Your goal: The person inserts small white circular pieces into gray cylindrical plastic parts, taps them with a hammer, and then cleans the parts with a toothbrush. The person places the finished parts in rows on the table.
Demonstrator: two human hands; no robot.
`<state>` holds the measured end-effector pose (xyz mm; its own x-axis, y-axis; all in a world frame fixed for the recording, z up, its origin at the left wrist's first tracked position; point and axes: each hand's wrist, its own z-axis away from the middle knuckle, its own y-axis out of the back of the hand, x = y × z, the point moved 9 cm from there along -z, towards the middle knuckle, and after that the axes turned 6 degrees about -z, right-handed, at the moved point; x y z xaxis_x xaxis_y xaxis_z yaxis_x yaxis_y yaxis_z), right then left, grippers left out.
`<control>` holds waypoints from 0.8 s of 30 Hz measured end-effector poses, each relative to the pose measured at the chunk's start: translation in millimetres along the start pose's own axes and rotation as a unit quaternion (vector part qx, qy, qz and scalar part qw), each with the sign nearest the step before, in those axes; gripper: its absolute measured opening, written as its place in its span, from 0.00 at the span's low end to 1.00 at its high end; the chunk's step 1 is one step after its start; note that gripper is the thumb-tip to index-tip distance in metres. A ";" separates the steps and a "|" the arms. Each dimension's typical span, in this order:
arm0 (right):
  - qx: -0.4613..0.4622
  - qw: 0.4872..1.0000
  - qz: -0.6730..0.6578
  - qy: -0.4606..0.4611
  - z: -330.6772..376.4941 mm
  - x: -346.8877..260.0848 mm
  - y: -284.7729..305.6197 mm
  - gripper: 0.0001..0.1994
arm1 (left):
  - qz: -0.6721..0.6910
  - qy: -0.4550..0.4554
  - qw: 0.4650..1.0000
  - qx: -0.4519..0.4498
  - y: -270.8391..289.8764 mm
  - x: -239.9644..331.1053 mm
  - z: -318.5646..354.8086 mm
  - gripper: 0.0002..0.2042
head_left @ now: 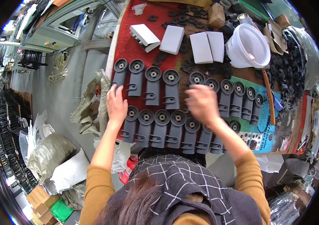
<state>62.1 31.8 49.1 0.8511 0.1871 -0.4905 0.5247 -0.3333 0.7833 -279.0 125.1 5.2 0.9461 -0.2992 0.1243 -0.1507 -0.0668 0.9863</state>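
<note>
Two rows of grey plastic wheel housings, each with a round hub end and a flat stem, lie on the table. My left hand is at the row's left end, fingers stretched and slightly apart, their tips at the stem end of the leftmost upper housing. Blurred by motion, my right hand is over the stem of another upper-row housing; its fingers are too smeared to read. Below the hands runs the nearer row, including a housing in its middle.
White boxes and a white plastic bucket stand toward the back. Small black parts are scattered behind them, with a dark heap at the right. A wooden-handled tool lies right of the rows. Sacks fill the floor at left.
</note>
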 end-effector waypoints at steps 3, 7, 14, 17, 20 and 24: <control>-0.040 0.979 -0.111 0.165 -49.2 -144.5 -110.7 0.19 | -0.085 -0.003 0.994 -0.068 -29.5 -27.6 -32.8 0.39; -0.176 0.982 0.016 0.061 -74.6 -169.2 -207.7 0.27 | 0.128 -0.014 0.992 0.008 -18.7 -48.1 -39.0 0.37; 0.140 0.915 -0.338 -0.168 -30.2 -134.8 -183.2 0.15 | 0.730 0.290 0.615 -0.072 -87.2 -77.2 -7.0 0.25; 0.033 0.855 -0.433 -0.285 -9.8 -125.9 -202.5 0.16 | 0.717 0.311 0.614 -0.110 -97.5 -80.6 0.7 0.25; 0.016 0.986 -0.133 -0.097 -12.3 -142.7 -165.5 0.21 | 0.619 0.290 0.711 -0.164 -90.1 -87.2 0.3 0.26; -0.105 0.986 0.011 -0.126 -8.1 -119.4 -173.4 0.26 | 0.165 0.095 0.970 -0.150 -36.7 -77.5 -18.8 0.27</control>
<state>-130.4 74.7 -25.1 0.8448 -0.0629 -0.5314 0.5208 -0.1318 0.8435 -341.5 168.6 -38.6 0.9008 -0.0737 0.4279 -0.3911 0.2905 0.8733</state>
